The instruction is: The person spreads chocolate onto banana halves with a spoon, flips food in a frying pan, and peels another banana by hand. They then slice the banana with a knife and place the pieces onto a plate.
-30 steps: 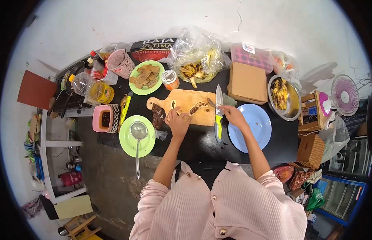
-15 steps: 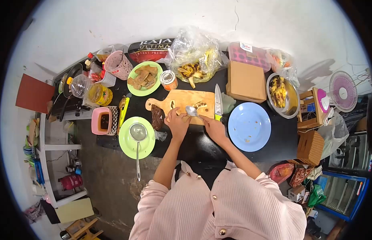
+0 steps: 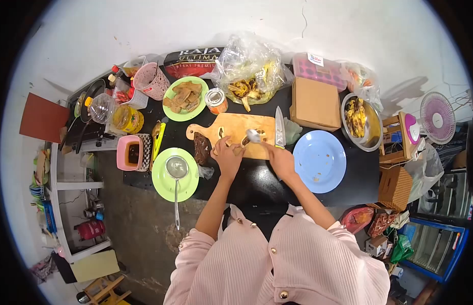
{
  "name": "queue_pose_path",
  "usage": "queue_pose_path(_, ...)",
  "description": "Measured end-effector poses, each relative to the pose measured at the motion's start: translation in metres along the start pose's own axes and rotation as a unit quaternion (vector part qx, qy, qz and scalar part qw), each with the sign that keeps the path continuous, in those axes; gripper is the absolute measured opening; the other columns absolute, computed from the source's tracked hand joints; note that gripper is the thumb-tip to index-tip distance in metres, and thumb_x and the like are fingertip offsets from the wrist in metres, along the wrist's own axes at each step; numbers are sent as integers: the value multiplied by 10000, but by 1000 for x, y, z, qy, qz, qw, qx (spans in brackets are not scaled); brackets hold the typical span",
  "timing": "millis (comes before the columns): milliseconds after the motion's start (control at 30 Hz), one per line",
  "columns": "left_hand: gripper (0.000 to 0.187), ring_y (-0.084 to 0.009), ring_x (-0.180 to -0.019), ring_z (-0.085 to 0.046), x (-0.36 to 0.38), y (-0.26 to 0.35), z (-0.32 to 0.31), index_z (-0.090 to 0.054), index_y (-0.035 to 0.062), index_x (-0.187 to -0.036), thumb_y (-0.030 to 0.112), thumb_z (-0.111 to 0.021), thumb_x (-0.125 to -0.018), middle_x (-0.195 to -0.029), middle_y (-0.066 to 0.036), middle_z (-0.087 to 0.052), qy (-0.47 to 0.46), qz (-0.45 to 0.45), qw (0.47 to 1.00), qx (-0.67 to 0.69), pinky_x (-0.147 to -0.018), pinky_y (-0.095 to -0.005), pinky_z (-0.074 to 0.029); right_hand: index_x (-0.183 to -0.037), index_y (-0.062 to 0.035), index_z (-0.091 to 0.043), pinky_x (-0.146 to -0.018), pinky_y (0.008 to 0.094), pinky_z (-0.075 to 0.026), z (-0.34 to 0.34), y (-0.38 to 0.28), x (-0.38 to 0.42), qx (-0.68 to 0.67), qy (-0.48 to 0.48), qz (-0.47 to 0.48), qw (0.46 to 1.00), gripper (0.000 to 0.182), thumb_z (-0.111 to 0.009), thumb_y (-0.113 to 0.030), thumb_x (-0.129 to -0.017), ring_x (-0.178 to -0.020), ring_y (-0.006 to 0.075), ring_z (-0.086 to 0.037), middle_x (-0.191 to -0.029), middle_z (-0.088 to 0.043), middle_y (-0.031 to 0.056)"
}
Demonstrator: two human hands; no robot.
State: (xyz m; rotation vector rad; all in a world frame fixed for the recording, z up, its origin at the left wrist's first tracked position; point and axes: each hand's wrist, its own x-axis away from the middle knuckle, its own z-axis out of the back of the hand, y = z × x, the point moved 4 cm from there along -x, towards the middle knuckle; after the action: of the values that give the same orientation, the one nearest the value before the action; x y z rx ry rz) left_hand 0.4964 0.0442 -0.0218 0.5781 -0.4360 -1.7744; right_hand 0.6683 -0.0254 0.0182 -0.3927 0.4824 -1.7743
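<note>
A wooden cutting board (image 3: 231,120) lies on the black table. My right hand (image 3: 280,161) is closed round the handle of a spoon (image 3: 253,135), its bowl over the board. Beneath the spoon is a dark-and-pale banana piece (image 3: 245,141). At the board's front edge, my left hand (image 3: 228,156) has its fingertips pressed on a small piece too hidden to name. Another small piece (image 3: 221,132) lies just above its fingers. A knife (image 3: 279,127) rests along the board's right edge. Left of the board is a dark brown packet (image 3: 201,148).
Right of the board stands a blue plate (image 3: 318,162); a green plate (image 3: 162,187) with a strainer (image 3: 177,166) is at front left. Behind are a can (image 3: 216,101), a plate of brown slices (image 3: 184,97), a plastic bag (image 3: 251,66), a cardboard box (image 3: 315,103) and a metal bowl (image 3: 374,129).
My right hand has moved slightly right with the spoon, and the spoon's bowl has shifted right over the banana piece. My left hand stays at the board's front edge.
</note>
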Motion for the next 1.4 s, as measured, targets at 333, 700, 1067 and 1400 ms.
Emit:
queue_pose_path(333,225,-226,-1222,-352,1,-4,-3,-701,154,-832,309,-749,-676,-1212,-16,-474,28,-24,999,10,-978,-497,-186,-1028,-209,-687,-647,437,-501,36,27,-52,37,-40,5,998,256,-498,-203,-856,-723,335,-632,-784,-652,157)
queue_pose_path(700,235,-228,-1211,-359,2,-4,-2,-700,145,-846,309,-745,-684,-1202,-29,-478,24,-12,1000,-2,-966,-495,-199,-1024,-226,-692,-634,430,-511,25,1,-55,60,-92,53,993,244,-512,-248,-861,-716,320,-638,-776,-661,124)
queue_pose_path(1067,243,-221,-1220,-355,3,-7,-4,-716,143,-847,325,-736,-687,-1215,-24,-481,38,-36,999,9,-976,-491,-177,-1007,-246,-694,-553,431,-492,19,-16,-47,153,-67,120,979,220,-525,-251,-865,-627,310,-630,-677,-634,134)
queue_pose_path(1400,228,-219,-1224,-346,4,-7,-6,-723,158,-831,331,-744,-684,-1213,-7,-475,36,-26,999,5,-975,-499,-179,-1070,-243,-671,-546,421,-485,-3,-7,-17,67,-14,98,993,271,-534,-179,-845,-613,320,-614,-682,-622,148)
